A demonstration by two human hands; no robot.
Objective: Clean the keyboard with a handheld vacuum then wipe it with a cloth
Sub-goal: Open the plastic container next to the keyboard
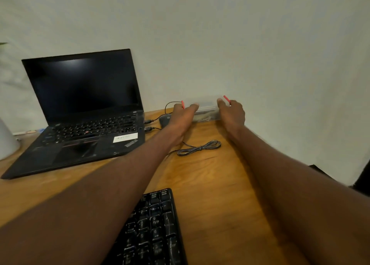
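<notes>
From the head camera, both arms reach far across the wooden surface [210, 176] toward the wall. The left hand [183, 114] and the right hand [232, 112] each hold one end of a clear plastic box with red side latches [206, 106] that sits at the back edge of the surface. The fingers of both hands curl around the box's ends, thumbs on top of the lid, so each hand is clamped on it.

The black external keyboard with white key legends [154, 228], the thing to be cleaned, lies near the person at the bottom of the view, partly under the left forearm and well apart from the box. An open black laptop with a dark screen [80, 108] stands to the left. Beside it rest a dark grey mouse [165, 119] and a coiled grey cable [200, 147], which lies between the arms.

No vacuum or cloth can be seen; the box's contents are too blurred to tell. This looks like the fetching step, before any cleaning of the keyboard has begun. The next move probably calls for freeing the red latches or drawing the box closer, without snagging the cable or knocking the mouse.
</notes>
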